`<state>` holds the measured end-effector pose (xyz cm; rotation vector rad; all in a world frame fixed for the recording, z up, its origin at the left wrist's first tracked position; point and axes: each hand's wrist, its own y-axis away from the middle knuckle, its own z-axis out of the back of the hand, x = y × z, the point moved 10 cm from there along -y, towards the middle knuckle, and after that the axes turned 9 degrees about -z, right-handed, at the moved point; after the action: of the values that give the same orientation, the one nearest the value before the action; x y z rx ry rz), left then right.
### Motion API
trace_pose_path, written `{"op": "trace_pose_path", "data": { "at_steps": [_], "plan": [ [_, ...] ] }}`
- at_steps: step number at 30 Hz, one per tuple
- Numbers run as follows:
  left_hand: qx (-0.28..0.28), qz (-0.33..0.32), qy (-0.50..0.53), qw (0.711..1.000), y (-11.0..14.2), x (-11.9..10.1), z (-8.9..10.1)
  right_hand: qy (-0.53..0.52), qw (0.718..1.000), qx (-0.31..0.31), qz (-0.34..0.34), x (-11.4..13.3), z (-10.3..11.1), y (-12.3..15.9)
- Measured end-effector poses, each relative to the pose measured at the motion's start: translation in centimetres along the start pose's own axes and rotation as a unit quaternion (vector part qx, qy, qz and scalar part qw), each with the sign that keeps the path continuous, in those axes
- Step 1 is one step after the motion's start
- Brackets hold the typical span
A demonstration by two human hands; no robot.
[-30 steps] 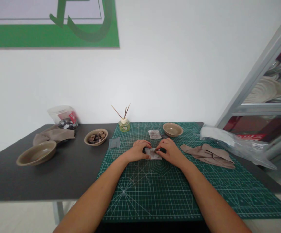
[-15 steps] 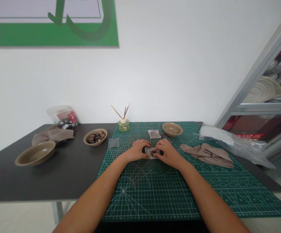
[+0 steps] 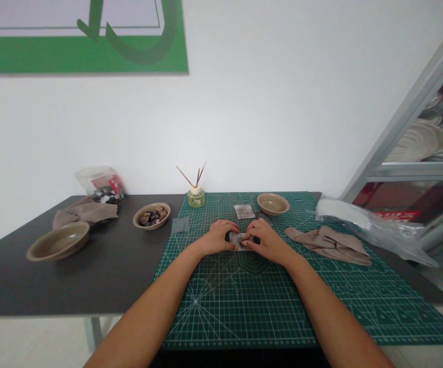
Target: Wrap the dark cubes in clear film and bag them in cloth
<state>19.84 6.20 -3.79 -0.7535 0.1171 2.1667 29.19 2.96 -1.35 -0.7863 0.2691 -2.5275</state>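
Two hands work over one small, pale grey patterned square piece (image 3: 238,239), which lies on the green cutting mat (image 3: 282,306) at the mat's middle, on the dark counter (image 3: 121,276). Left hand (image 3: 217,239) is at the piece's 9 o'clock edge, thumb and fingers a narrow span apart, touching it; right hand (image 3: 266,241) is at 3 o'clock, thumb and fingertips close together over that side. Can't tell whether either one really grips or just presses; any small item under the fingertips is too tiny to make out. Handling, judged by eye: very light, thin, probably soft or bendy rather than stiff, so likely to crease, curl or skid on the smooth mat if pushed from one side only. Slipperiness unclear, surface looks mostly matt. Breakage seems a low risk, tearing or wrinkling more so. Best hold: flat pinch at the 9 and 3 o'clock edges or at the corners, light pressure, middle left free. Around it: a similar pale square (image 3: 245,211) at 12 o'clock, apart from the piece; a tan bowl (image 3: 273,204) at 1 o'clock; a crumpled brown cloth (image 3: 330,246) at 3 o'clock; a bluish see-through square (image 3: 180,225) between 9 and 10 o'clock, and, farther along that line, a bowl of small brown cubes (image 3: 151,216).
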Motion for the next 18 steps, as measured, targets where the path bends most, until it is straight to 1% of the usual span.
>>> {"op": "trace_pose_path", "data": {
  "at_steps": [5, 8, 10, 14, 18],
  "plan": [
    [-0.003, -0.001, -0.006, 1.0, 0.0, 0.1, 0.0, 0.058, 0.993, -0.078, -0.064, -2.3, 1.1, -0.4],
    [-0.001, -0.002, -0.007, 1.0, -0.1, 0.1, -0.1, 0.063, 0.987, -0.117, -0.09, -3.2, 1.9, -0.2],
    [-0.001, -0.001, -0.007, 1.0, -0.1, 0.2, -0.1, 0.048, 0.99, -0.108, -0.072, -2.7, 1.8, -0.1],
    [-0.005, -0.005, -0.004, 1.0, 0.0, 0.3, -0.1, 0.043, 0.998, -0.041, -0.018, -1.4, 0.7, 0.0],
    [-0.001, -0.005, -0.005, 1.0, 0.0, 0.4, -0.2, 0.047, 0.998, -0.01, -0.031, -1.7, 0.3, 0.0]
  ]
}}
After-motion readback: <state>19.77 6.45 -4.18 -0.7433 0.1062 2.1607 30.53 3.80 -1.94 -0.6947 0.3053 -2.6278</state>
